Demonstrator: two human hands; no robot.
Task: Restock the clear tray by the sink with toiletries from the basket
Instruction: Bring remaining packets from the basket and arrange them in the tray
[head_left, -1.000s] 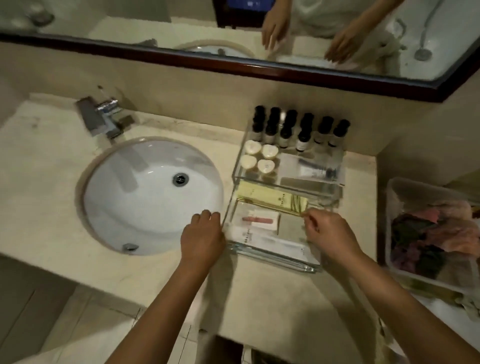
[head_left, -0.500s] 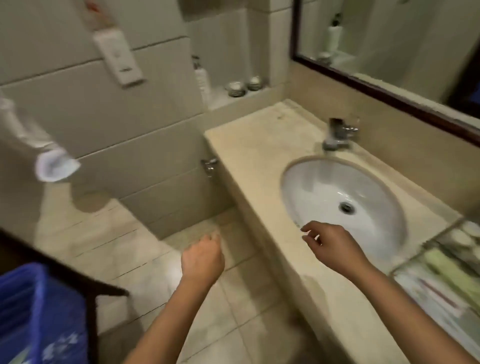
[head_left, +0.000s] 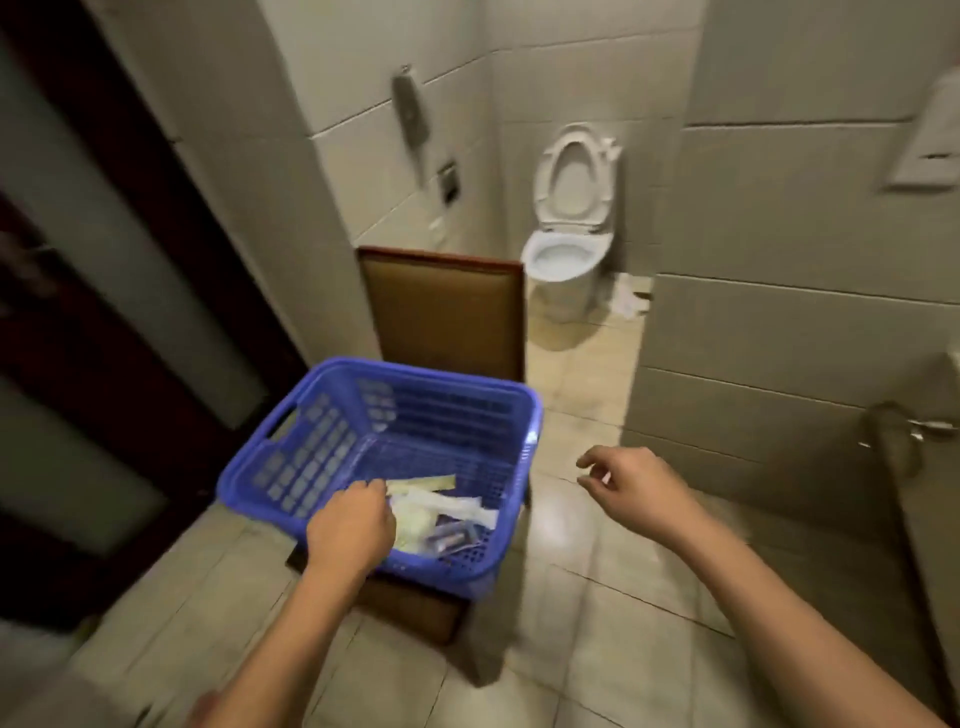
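Beige tiled floor and grey wall tiles frame a bathroom corner, where a blue plastic basket sits on the seat of a wooden chair with a padded back. The toiletries lie in the basket's near right corner: a pale yellow packet, white sachets and a small dark wrapped item. The clear tray is not in view.

The left hand reaches over the near rim, fingers curled down onto the heap. Motion blur hides whether they have pinched anything. The right hand hangs in the air to the right of the basket, fingers loosely bent, holding nothing.

These packets look light, thin and limp, with slick wrappers likely to slide on one another, so a pinch across a flat face or a sealed edge should hold better than a grab at the pile. None looks fragile, though the sachets would crumple if squeezed.

Little blocks the reach — the basket is open-topped and nearly empty, and only its high lattice walls call for lifting the hand clear. A toilet with its seat raised stands well beyond the chair, a wall phone hangs above, and a dark door fills the left side.
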